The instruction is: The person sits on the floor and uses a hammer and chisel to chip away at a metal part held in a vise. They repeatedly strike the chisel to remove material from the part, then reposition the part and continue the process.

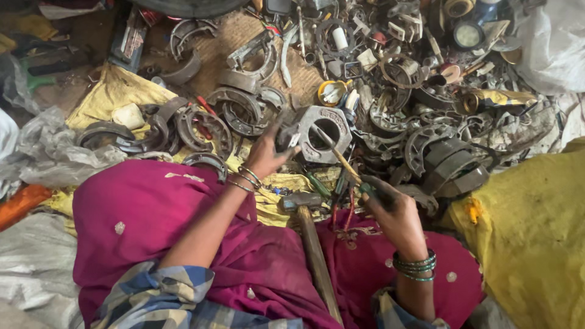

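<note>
Metal housing held and probed over a floor of scrap parts.

Left hand (265,155) grips the left edge of a grey metal housing (320,133) with a round opening, just above frame centre. Right hand (390,207), at 4 o'clock from the housing, is closed around a screwdriver (341,159) whose tip reaches the housing's opening. Hammer (308,234) lies on the magenta cloth (140,207) between the forearms, at 6 o'clock. Curved brake shoes (207,125) lie at 9 o'clock; yellow sack (536,237) at 4 o'clock.
</note>
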